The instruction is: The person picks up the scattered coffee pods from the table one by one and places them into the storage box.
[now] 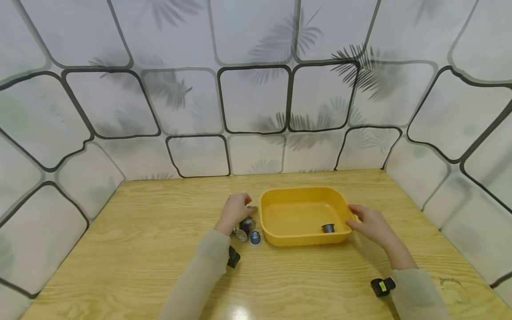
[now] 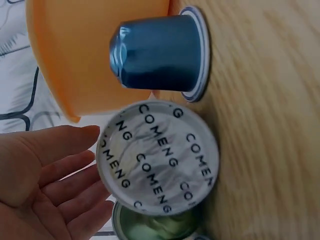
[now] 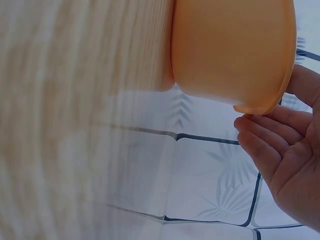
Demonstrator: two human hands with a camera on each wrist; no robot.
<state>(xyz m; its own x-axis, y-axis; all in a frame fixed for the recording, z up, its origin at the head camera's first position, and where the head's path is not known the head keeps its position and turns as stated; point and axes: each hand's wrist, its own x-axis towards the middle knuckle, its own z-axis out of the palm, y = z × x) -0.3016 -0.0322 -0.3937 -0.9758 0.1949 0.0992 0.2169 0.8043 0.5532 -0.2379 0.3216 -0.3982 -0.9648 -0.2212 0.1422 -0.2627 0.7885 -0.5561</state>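
Person: long, loose, pale cream fabric left sleeve [image 1: 200,278] and matching right sleeve [image 1: 420,295]. Small black blocky left wrist unit [image 1: 234,257]; similar black right wrist unit [image 1: 377,287], yellow rectangular label [image 1: 382,286]. Fingers [image 3: 260,149] bare.

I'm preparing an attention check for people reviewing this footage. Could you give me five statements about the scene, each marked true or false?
1. A dark capsule is inside the yellow tray. True.
2. The left hand is inside the yellow tray. False: the left hand is at the loose capsules just left of it.
3. The right hand touches the yellow tray's rim. True.
4. The blue capsule outside the tray lies on its side. False: the blue capsule stands rim-down on the table.
5. One capsule lid is printed with "COMENG". True.
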